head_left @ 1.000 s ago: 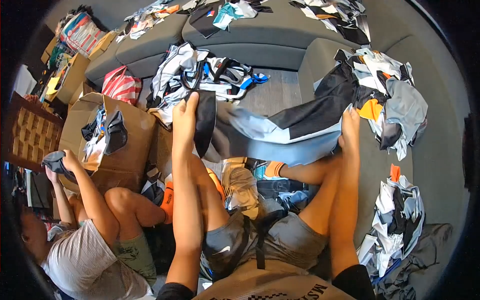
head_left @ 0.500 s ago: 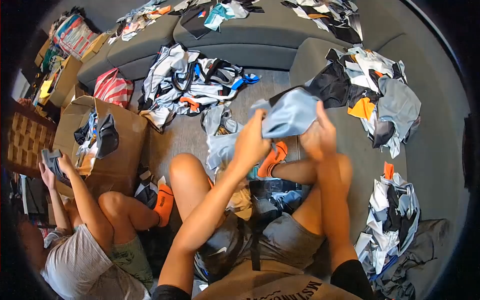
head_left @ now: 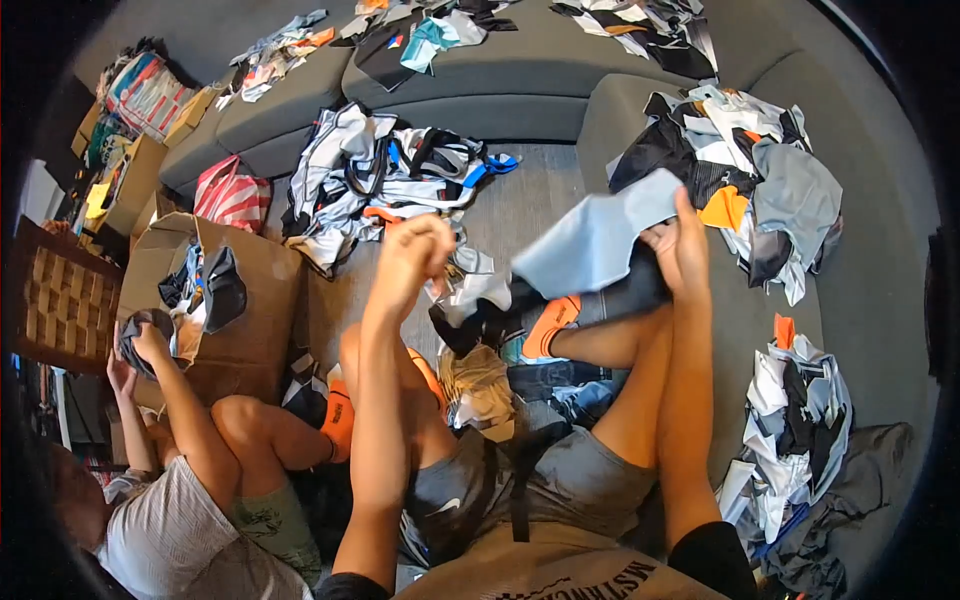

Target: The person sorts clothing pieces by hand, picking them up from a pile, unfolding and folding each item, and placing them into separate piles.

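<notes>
A light blue fabric piece (head_left: 598, 240) hangs stretched out to the left from my right hand (head_left: 684, 250), which pinches its right end. My left hand (head_left: 415, 255) is raised apart from it, fingers curled in; whether anything is inside them is hidden. Just below my left hand lies a white and grey cloth scrap (head_left: 474, 288), beside black cloth (head_left: 478, 325). Tan cloth (head_left: 478, 385) and dark blue denim-like cloth (head_left: 560, 378) lie between my legs.
A co-worker at left holds a dark grey cloth (head_left: 146, 335) beside a cardboard box (head_left: 245, 345) of scraps. A heap of white and black garments (head_left: 390, 175) covers the floor ahead. Fabric piles lie on the grey sofa (head_left: 480, 100), including one at right (head_left: 795, 430). A striped bag (head_left: 232, 195) stands behind the box.
My left hand has let go of the light blue fabric and moved left. My right hand has moved right and slightly up with it. The co-worker's hands have drawn closer to the box.
</notes>
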The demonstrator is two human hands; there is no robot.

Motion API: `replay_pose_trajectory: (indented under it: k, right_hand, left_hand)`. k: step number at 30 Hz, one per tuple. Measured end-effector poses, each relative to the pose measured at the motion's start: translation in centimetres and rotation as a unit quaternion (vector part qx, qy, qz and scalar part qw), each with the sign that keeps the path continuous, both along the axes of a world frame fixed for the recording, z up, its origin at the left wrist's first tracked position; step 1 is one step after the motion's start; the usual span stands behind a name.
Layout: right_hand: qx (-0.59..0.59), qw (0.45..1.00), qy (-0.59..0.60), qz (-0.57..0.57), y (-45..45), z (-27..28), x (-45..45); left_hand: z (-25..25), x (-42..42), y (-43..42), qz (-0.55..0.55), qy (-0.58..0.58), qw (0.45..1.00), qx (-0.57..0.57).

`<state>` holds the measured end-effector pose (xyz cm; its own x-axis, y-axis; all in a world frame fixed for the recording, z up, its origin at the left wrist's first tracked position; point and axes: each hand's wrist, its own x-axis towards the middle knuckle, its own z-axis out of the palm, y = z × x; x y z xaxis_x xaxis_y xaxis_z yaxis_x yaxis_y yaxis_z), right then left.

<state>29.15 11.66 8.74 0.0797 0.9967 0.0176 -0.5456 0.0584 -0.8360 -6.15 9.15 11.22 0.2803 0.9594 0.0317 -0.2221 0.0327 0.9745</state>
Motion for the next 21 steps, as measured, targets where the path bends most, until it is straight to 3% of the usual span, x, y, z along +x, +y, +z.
replay_pose_trajectory:
  k: [1, 2, 4, 6, 7, 8, 11, 13, 15, 16, 17, 19, 21]
  right_hand:
    - [-0.01, 0.999, 0.01, 0.036, 0.0, -0.2, -0.6]
    - [-0.009, 0.999, 0.006, 0.036, -0.3, 0.1, -1.5]
    - [-0.029, 0.987, -0.061, 0.146, -1.1, 0.8, -3.4]
    - [0.002, 0.975, -0.091, 0.2, -2.4, 2.8, -4.8]
    - [0.043, 0.967, -0.177, 0.18, -3.2, 4.0, -3.7]
    - [0.239, 0.956, -0.022, 0.171, -3.7, 5.2, -2.5]
    - [0.364, 0.926, 0.071, -0.072, -10.4, 17.7, 2.3]
    - [0.394, 0.9, 0.011, -0.188, -14.6, 18.7, 3.9]
    - [0.348, 0.911, -0.064, -0.212, -18.0, 14.5, 3.5]
    - [0.296, 0.929, -0.111, -0.193, -19.3, 11.3, 2.4]
    - [0.221, 0.95, -0.159, -0.155, -19.6, 8.5, 0.7]
    - [0.033, 0.967, -0.251, -0.023, -19.8, 3.6, -2.2]
    - [-0.089, 0.95, -0.283, 0.1, -19.5, 0.2, -4.5]
  left_hand:
    - [0.2, 0.8, -0.2, -0.017, 0.08, 0.996, -0.021]
    - [-0.9, 1.4, -0.1, -0.017, 0.077, 0.997, -0.02]
    - [-4.8, 2.2, 0.3, -0.046, 0.318, 0.943, 0.092]
    - [-6.6, 2.3, 0.0, -0.071, 0.388, 0.912, 0.107]
    - [-7.1, 2.4, 0.0, -0.063, 0.388, 0.913, 0.109]
    - [-7.2, 2.4, -0.1, -0.05, 0.419, 0.895, 0.144]
    - [-9.1, 2.2, -0.3, -0.002, 0.471, 0.858, 0.205]
    - [-10.2, 3.2, 1.3, 0.07, 0.496, 0.814, 0.295]
    - [-8.0, 5.1, 1.5, 0.001, 0.376, 0.88, 0.291]
    - [-5.8, 6.5, 0.8, -0.105, 0.233, 0.939, 0.232]
    - [-7.0, 8.4, 0.9, -0.121, 0.181, 0.941, 0.258]
    - [-8.9, 11.3, -0.3, -0.219, 0.191, 0.942, 0.167]
    - [-5.7, 11.7, -2.5, -0.33, 0.185, 0.921, 0.096]
